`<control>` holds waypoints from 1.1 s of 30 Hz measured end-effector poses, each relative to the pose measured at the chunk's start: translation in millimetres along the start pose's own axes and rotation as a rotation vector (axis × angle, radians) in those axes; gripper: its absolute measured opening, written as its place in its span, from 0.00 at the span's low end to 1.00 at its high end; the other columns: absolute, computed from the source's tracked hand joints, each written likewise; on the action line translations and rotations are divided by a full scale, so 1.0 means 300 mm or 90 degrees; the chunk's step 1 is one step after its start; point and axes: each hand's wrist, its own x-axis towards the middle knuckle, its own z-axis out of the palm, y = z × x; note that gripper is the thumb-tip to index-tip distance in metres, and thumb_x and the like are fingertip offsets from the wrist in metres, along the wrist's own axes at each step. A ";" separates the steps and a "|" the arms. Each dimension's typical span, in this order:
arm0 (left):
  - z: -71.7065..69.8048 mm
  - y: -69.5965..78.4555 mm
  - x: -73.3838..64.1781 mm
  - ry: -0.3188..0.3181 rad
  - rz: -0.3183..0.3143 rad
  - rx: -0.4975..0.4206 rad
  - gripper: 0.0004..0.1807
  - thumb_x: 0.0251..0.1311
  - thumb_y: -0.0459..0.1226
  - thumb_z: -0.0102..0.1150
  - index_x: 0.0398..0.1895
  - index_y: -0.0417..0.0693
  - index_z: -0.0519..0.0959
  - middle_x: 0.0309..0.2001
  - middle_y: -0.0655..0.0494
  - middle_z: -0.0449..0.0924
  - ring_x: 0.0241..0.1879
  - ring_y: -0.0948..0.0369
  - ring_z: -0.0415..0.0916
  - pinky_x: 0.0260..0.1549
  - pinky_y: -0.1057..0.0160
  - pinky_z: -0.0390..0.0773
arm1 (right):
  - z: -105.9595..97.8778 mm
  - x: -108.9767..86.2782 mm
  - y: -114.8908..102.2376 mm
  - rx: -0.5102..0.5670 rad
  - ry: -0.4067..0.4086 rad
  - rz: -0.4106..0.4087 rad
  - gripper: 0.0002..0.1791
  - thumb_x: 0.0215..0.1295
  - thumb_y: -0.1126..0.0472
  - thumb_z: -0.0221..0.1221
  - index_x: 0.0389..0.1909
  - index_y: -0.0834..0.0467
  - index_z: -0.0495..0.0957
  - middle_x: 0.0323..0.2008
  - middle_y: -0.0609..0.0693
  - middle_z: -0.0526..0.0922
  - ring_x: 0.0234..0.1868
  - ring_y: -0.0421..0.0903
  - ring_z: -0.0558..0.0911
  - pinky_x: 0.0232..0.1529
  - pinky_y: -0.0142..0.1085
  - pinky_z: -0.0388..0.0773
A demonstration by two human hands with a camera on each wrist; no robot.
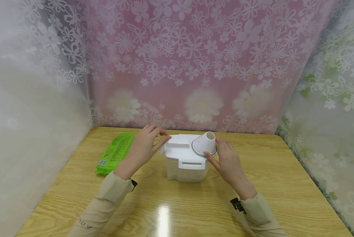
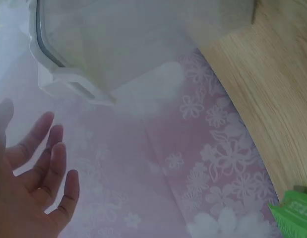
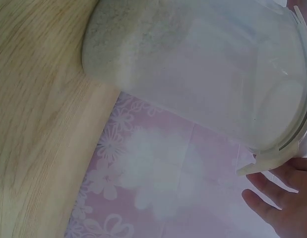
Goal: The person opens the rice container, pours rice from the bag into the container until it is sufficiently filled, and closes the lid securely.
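Note:
A translucent plastic storage container point(image 1: 188, 172) stands on the table, with a pale grainy fill at its bottom in the right wrist view point(image 3: 128, 44). Its white lid point(image 1: 177, 153) has a recessed handle, side clips and, at the right end, a white cone-shaped cap point(image 1: 204, 144) with an open top. My right hand point(image 1: 228, 161) holds this cap around its base, thumb in front and fingers behind. At the lid's left end is my left hand point(image 1: 145, 144), its thumb and fingertips close to the edge. In the left wrist view its fingers point(image 2: 56, 168) are loosely bent and hold nothing.
A green printed soft pack point(image 1: 116, 153) lies on the wooden table point(image 1: 177, 207), left of the container and beside my left forearm. Flower-patterned curtains point(image 1: 194, 65) enclose the table at the back and both sides.

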 end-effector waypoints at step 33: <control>0.089 0.080 -0.111 -0.076 -0.099 0.217 0.26 0.69 0.61 0.51 0.24 0.52 0.74 0.26 0.57 0.73 0.25 0.58 0.73 0.18 0.62 0.71 | -0.004 -0.001 -0.007 0.000 0.002 -0.020 0.42 0.77 0.33 0.40 0.63 0.70 0.68 0.44 0.64 0.79 0.45 0.60 0.78 0.42 0.54 0.77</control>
